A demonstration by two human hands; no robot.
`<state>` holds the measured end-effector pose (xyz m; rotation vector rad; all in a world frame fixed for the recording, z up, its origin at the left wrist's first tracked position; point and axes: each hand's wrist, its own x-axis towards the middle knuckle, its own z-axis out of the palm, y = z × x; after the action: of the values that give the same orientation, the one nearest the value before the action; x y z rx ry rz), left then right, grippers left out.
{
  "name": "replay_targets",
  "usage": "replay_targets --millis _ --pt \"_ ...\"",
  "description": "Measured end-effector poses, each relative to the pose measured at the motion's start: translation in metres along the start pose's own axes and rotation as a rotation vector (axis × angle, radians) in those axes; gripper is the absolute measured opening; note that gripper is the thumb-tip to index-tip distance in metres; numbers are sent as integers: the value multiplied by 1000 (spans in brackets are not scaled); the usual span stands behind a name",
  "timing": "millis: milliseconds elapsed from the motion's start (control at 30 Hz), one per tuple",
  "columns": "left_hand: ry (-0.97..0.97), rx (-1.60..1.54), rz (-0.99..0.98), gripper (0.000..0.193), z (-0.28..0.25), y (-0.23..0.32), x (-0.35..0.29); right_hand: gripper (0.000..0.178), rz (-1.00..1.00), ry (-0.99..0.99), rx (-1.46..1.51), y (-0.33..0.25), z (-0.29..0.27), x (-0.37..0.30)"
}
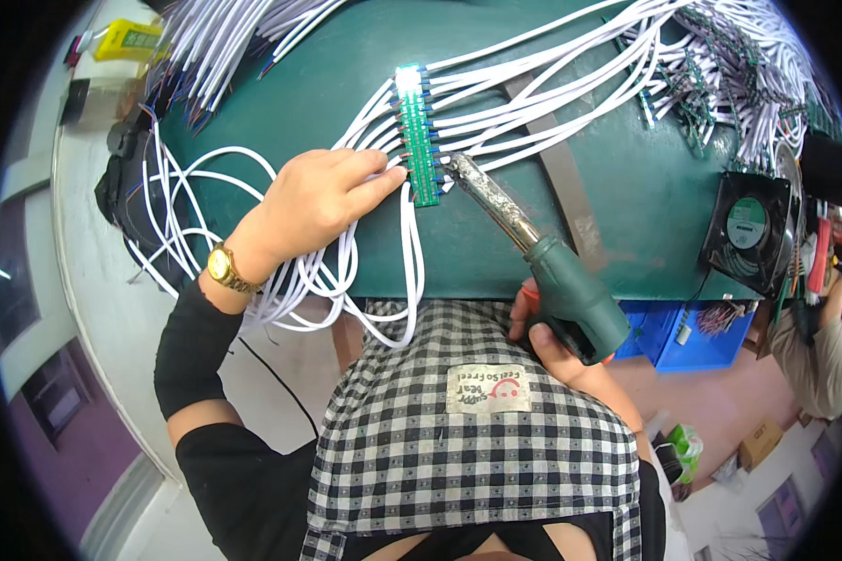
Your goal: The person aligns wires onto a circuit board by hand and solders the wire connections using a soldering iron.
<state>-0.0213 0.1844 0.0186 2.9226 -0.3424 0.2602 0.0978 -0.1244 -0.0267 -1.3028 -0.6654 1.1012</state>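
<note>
A narrow green circuit board strip (419,154) lies on the green work surface, with white cables joined along both long sides. My left hand (323,201), a gold watch on its wrist, is closed in a pinch on a white cable (393,161) at the board's left edge. In my right hand (557,353) is a green soldering gun (571,285), gripped by its handle. Its worn metal barrel slants up to the left, with the tip close to the board's lower right edge. Whether the tip touches a joint is too small to tell.
Loops of white cable (412,280) hang over the near table edge. Bundles of wired boards (711,84) crowd the far right, above a black fan (744,229). More cables (220,56) and a yellow bottle (129,40) sit far left. Another person's sleeve (814,365) shows at right, beyond blue bins (702,337).
</note>
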Motion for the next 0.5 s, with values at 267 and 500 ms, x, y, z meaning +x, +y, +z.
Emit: replay_targets --millis 267,500 --pt "59 -143 -44 40 11 0 12 36 -111 23 127 -5 -3 -1" --pt "88 -183 -21 47 15 -2 7 32 -200 64 -37 6 -2 -7"
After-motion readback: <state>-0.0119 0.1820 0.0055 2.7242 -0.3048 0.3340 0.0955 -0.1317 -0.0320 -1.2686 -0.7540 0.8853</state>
